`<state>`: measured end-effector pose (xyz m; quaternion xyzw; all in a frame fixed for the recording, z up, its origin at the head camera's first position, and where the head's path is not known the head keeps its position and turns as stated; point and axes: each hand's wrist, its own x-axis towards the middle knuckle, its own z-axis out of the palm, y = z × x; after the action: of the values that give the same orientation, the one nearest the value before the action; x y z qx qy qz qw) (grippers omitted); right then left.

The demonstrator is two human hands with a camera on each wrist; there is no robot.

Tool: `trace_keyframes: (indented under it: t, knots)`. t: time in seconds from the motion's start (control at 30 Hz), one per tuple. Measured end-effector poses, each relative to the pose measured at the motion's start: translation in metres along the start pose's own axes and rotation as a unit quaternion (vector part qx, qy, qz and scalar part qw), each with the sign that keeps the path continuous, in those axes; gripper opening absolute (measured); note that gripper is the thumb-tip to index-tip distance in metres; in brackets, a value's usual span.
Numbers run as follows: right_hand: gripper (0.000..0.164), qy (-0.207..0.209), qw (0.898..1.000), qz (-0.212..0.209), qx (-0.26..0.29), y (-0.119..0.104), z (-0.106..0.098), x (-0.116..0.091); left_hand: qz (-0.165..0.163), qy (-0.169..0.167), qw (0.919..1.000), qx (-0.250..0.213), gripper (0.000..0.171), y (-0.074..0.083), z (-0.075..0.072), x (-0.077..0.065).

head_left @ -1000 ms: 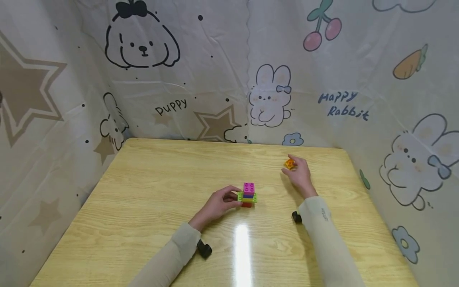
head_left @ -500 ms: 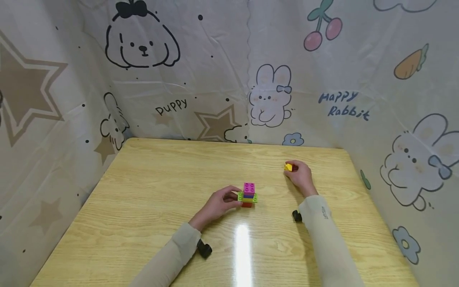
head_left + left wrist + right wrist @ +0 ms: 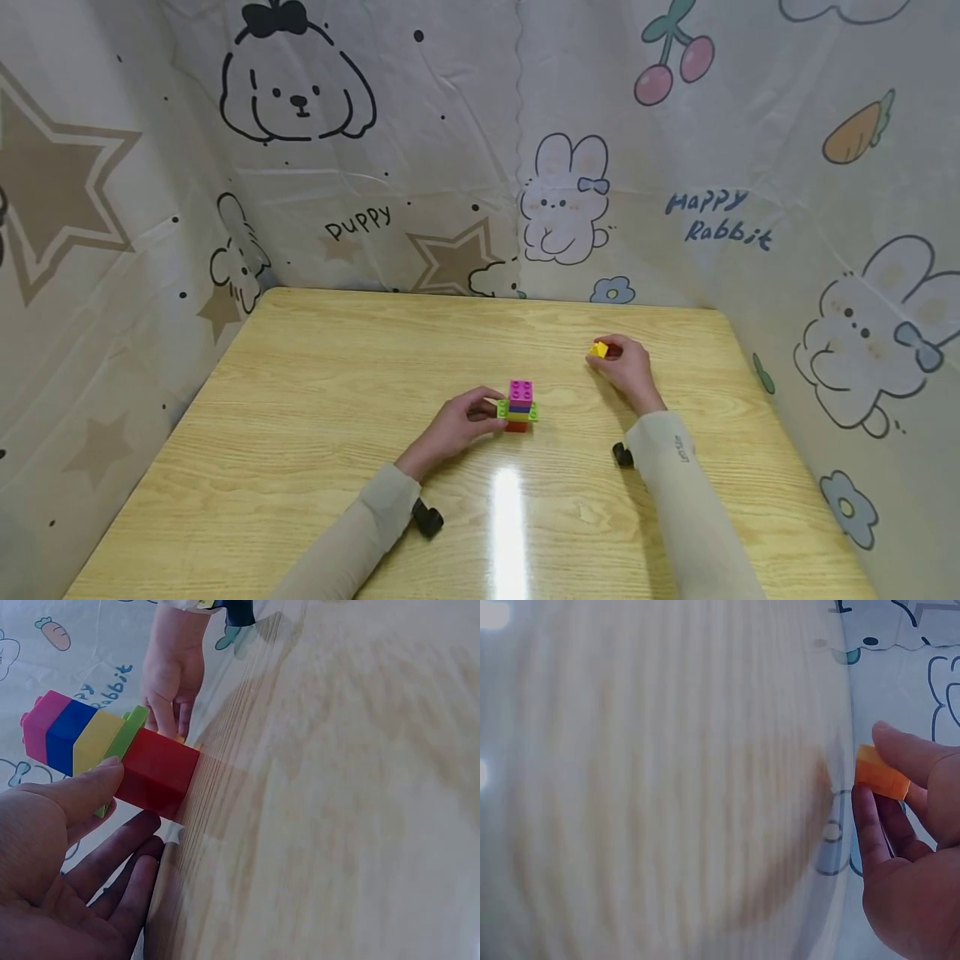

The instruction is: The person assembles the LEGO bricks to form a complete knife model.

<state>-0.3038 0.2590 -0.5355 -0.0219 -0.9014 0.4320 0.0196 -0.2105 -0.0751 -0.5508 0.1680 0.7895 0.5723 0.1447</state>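
Note:
A small tower of toy building bricks (image 3: 521, 408) stands upright on the table, pink on top, then blue and yellow, a wider light green plate, and red at the bottom. My left hand (image 3: 459, 423) pinches it from the left side; in the left wrist view the thumb (image 3: 97, 784) presses near the green plate, while the other fingers spread below. Farther back on the right, my right hand (image 3: 630, 367) pinches a yellow-orange toy brick (image 3: 598, 349). The right wrist view shows this orange brick (image 3: 881, 774) between thumb and fingers, partly covered by them.
A light wooden table (image 3: 360, 350) carries everything, with a bright light reflection near its front. Printed cloth walls (image 3: 450, 150) rise along the back and both sides. Black wrist devices (image 3: 428, 521) sit at both cuffs.
My right hand has closed its spread fingers on the yellow-orange brick and turned it. It has shifted slightly left and nearer with the brick. The left hand and tower have stayed in place.

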Motion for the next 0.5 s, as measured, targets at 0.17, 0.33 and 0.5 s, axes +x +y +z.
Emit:
trace_keyframes:
  t: [0.17, 0.33, 0.5]
  knots:
    - [0.044, 0.000, 1.000, -0.011, 0.011, -0.004, 0.003, -0.002, 0.000, 0.004, 1.0000, -0.005, 0.035, 0.000, 0.000, -0.001]
    - [0.047, -0.007, 1.000, -0.022, 0.016, -0.012, 0.006, -0.007, -0.001, 0.008, 1.0000, -0.001, 0.035, 0.001, 0.001, -0.001]
    - [0.046, -0.015, 0.999, -0.034, 0.017, -0.020, 0.008, -0.012, 0.002, 0.009, 0.9999, 0.005, 0.035, 0.001, 0.001, 0.000]
